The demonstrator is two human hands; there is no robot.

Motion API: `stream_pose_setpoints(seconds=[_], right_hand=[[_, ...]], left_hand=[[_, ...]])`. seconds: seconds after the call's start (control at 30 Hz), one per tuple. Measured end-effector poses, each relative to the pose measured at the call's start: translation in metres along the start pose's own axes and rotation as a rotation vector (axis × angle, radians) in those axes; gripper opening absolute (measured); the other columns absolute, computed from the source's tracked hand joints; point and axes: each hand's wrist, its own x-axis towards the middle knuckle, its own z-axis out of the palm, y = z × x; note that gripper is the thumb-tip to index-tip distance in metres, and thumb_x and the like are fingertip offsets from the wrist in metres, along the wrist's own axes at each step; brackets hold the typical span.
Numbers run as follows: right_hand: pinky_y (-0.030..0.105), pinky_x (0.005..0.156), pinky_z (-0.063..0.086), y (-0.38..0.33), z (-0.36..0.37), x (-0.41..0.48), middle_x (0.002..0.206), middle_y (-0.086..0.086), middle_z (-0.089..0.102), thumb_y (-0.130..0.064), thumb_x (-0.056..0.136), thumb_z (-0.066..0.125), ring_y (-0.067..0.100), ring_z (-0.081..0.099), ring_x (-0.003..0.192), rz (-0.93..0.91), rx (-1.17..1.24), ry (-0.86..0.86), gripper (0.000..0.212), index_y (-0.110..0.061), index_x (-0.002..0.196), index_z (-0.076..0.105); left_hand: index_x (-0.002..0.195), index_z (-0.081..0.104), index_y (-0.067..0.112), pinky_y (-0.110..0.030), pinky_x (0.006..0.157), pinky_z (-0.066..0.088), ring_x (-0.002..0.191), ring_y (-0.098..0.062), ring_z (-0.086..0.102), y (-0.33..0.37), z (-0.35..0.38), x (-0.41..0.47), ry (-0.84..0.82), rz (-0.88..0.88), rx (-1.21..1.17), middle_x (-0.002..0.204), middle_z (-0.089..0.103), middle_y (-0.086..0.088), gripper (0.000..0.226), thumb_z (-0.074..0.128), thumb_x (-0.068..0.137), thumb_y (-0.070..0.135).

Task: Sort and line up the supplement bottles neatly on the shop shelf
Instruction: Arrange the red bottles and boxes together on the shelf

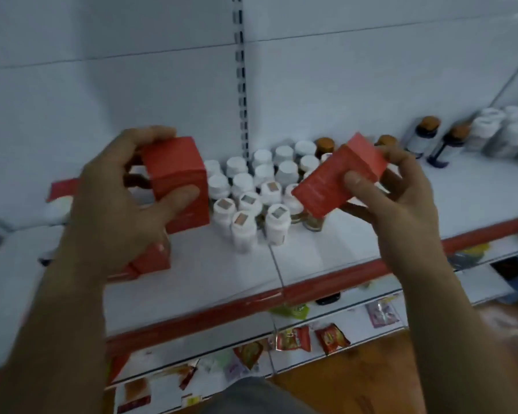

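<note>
Nearest the camera, crinkly foil snack sachets lay on the lower tier, below the glossy red edge strip of the shelf. Above that, both hands were busy. The left hand gripped a red carton upright, thumb on the front face and fingers curled over the top. The right hand pinched a second red carton, tilted, thumb on one face and fingers behind. They looked like thin matte card, so I'd guess light and easy to dent; hold the flat sides, not the corners.

Behind and between the hands, the white-capped bottles stood bunched mid-shelf, some with square stickers on the lids. Smooth round plastic, probably light and tippy, so I'd grab each around the body. Further right stood amber-capped bottles, dark and maybe glass, though it was too blurry to tell. Plain white back panel behind.
</note>
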Motion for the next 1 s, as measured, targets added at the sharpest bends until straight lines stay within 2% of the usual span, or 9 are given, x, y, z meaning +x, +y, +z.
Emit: stream_pose_setpoints(seconds=[0.1, 0.2, 0.3, 0.43, 0.53, 0.7, 0.77, 0.87, 1.0], right_hand=[[0.048, 0.085, 0.061, 0.003, -0.082, 0.027, 0.119, 0.012, 0.067, -0.016, 0.094, 0.070, 0.027, 0.070, 0.109, 0.077, 0.167, 0.333, 0.037, -0.015, 0.126, 0.053], [0.052, 0.086, 0.060, 0.015, -0.157, 0.038, 0.116, 0.009, 0.066, -0.021, 0.095, 0.069, 0.031, 0.069, 0.111, 0.139, 0.267, 0.592, 0.037, -0.014, 0.128, 0.053], [0.052, 0.085, 0.060, 0.029, -0.229, 0.043, 0.110, 0.006, 0.070, -0.023, 0.098, 0.064, 0.025, 0.072, 0.105, 0.182, 0.308, 0.718, 0.040, -0.014, 0.135, 0.051], [0.053, 0.085, 0.060, 0.048, -0.334, 0.053, 0.106, 0.002, 0.069, -0.024, 0.101, 0.059, 0.024, 0.071, 0.103, 0.190, 0.327, 0.830, 0.017, -0.023, 0.118, 0.057], [0.051, 0.080, 0.060, 0.050, -0.421, 0.069, 0.102, 0.003, 0.068, -0.023, 0.101, 0.059, 0.026, 0.071, 0.101, 0.195, 0.313, 0.882, 0.027, -0.018, 0.127, 0.054], [0.034, 0.063, 0.058, 0.031, -0.554, 0.121, 0.092, -0.001, 0.063, -0.020, 0.102, 0.056, 0.002, 0.070, 0.067, 0.192, 0.245, 0.884, 0.027, -0.016, 0.128, 0.053], [0.032, 0.064, 0.060, 0.027, -0.594, 0.149, 0.095, 0.000, 0.063, -0.021, 0.101, 0.056, 0.003, 0.071, 0.069, 0.197, 0.262, 0.886, 0.024, -0.015, 0.124, 0.053], [0.047, 0.080, 0.062, 0.029, -0.639, 0.196, 0.098, 0.004, 0.066, -0.020, 0.100, 0.056, 0.016, 0.072, 0.089, 0.187, 0.328, 0.887, 0.028, -0.011, 0.126, 0.053], [0.044, 0.078, 0.062, 0.046, -0.683, 0.259, 0.102, 0.005, 0.067, -0.016, 0.098, 0.059, 0.020, 0.070, 0.089, 0.201, 0.219, 0.815, 0.036, -0.012, 0.133, 0.050]], left_hand=[[0.131, 0.058, 0.021, -0.026, 0.083, 0.056, 0.106, -0.012, 0.065, 0.033, 0.115, 0.047, 0.004, 0.020, -0.251, 0.120, 0.063, 0.009, 0.056, 0.081, 0.080, 0.025], [0.130, 0.058, 0.018, -0.023, 0.076, 0.057, 0.101, -0.012, 0.068, 0.077, 0.213, 0.074, -0.103, -0.019, -0.471, 0.119, 0.065, 0.001, 0.056, 0.083, 0.080, 0.015], [0.129, 0.058, 0.024, -0.027, 0.079, 0.060, 0.100, -0.012, 0.070, 0.121, 0.295, 0.085, -0.234, -0.015, -0.559, 0.118, 0.067, 0.006, 0.056, 0.084, 0.079, 0.017], [0.128, 0.059, 0.027, -0.034, 0.083, 0.061, 0.104, -0.017, 0.069, 0.174, 0.407, 0.092, -0.316, -0.010, -0.604, 0.119, 0.068, 0.004, 0.052, 0.079, 0.080, 0.032], [0.125, 0.060, 0.032, -0.035, 0.081, 0.062, 0.104, -0.016, 0.068, 0.223, 0.486, 0.094, -0.354, -0.030, -0.625, 0.113, 0.069, 0.010, 0.048, 0.079, 0.082, 0.042], [0.130, 0.056, 0.031, -0.023, 0.078, 0.059, 0.108, -0.009, 0.067, 0.300, 0.580, 0.117, -0.362, -0.037, -0.574, 0.117, 0.066, 0.014, 0.057, 0.074, 0.077, 0.044], [0.132, 0.056, 0.031, -0.021, 0.081, 0.058, 0.110, -0.009, 0.065, 0.320, 0.609, 0.131, -0.348, -0.029, -0.545, 0.121, 0.064, 0.015, 0.060, 0.073, 0.077, 0.046], [0.128, 0.056, 0.036, -0.023, 0.084, 0.058, 0.111, -0.010, 0.064, 0.343, 0.653, 0.159, -0.338, -0.011, -0.519, 0.121, 0.062, 0.017, 0.051, 0.079, 0.083, 0.043], [0.128, 0.055, 0.034, -0.026, 0.086, 0.058, 0.109, -0.008, 0.062, 0.365, 0.722, 0.202, -0.374, 0.035, -0.457, 0.121, 0.061, 0.015, 0.049, 0.078, 0.084, 0.028]])
